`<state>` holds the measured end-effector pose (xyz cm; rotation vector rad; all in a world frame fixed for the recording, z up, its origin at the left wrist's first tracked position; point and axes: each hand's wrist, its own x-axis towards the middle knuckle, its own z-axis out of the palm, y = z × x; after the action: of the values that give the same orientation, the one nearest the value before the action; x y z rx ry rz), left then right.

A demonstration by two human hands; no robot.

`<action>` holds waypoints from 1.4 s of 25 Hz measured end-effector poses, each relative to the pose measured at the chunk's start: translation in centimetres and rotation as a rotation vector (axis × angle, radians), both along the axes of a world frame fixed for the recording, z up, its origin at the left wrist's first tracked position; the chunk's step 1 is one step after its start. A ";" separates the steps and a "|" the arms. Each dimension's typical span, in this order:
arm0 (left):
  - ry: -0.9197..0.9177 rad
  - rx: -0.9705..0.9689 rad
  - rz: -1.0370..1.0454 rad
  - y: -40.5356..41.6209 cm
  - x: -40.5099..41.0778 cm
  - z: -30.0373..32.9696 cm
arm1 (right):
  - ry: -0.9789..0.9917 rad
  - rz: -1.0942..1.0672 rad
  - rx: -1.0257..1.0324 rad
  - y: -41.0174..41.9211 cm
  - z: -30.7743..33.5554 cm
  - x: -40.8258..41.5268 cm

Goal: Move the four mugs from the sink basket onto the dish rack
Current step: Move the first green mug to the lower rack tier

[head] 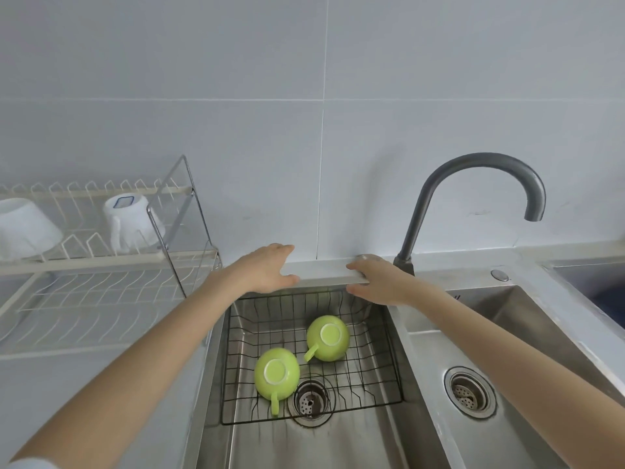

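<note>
While both hands hang empty above it, the basket in the left sink bowl holds two green mugs, both upside down with their pale bases up. The near mug sits at the basket's front, just left of the drain seen through the wires, its handle pointing toward the viewer. The far mug sits nearer the basket's middle, its handle pointing down-left toward the first; the two lie close but apart.

Left of the basket, on the bench, stands the rack. Its upper tier carries two white mugs, upside down: the handled one near the tier's right end, and another at the frame's left edge, partly cut off. The rack's lower tier shows only bare wires.

Over the basket's back rim, the left hand is palm down with its grip spread, fingers reaching to the ledge behind the sink. The right hand hovers above the basket's back right corner, grip likewise spread and holding nothing. Right of the basket, the tap arches over the second bowl.
</note>
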<state>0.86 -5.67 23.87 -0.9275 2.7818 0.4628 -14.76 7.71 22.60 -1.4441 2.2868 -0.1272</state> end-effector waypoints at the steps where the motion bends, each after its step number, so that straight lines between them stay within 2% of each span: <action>1: 0.002 0.016 0.001 0.1 -0.3 -0.7 | -0.041 -0.014 -0.005 0.1 -0.6 -0.2; 8: 0.062 0.214 0.058 0.5 -2.8 -6.5 | -0.228 -0.138 -0.030 0.1 -6.5 -1.7; 13: 0.038 0.362 0.113 0.3 -4.5 -11.8 | -0.376 -0.245 -0.011 -0.4 -11.7 -2.1; 19: 0.081 0.522 0.283 -0.4 -6.6 -18.0 | -0.540 -0.443 0.055 -1.1 -17.7 -2.5; 27: 0.044 0.613 0.394 -1.8 -9.6 -24.3 | -0.894 -0.821 -0.019 -2.9 -22.2 -2.8; 35: 0.136 0.607 0.496 -1.8 -10.5 -27.6 | -0.968 -0.986 -0.066 -5.0 -26.0 -3.1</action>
<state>-9.66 -7.52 -3.69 -1.4318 2.2393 1.3841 -17.83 2.76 -3.39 -0.0297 1.8750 -0.9469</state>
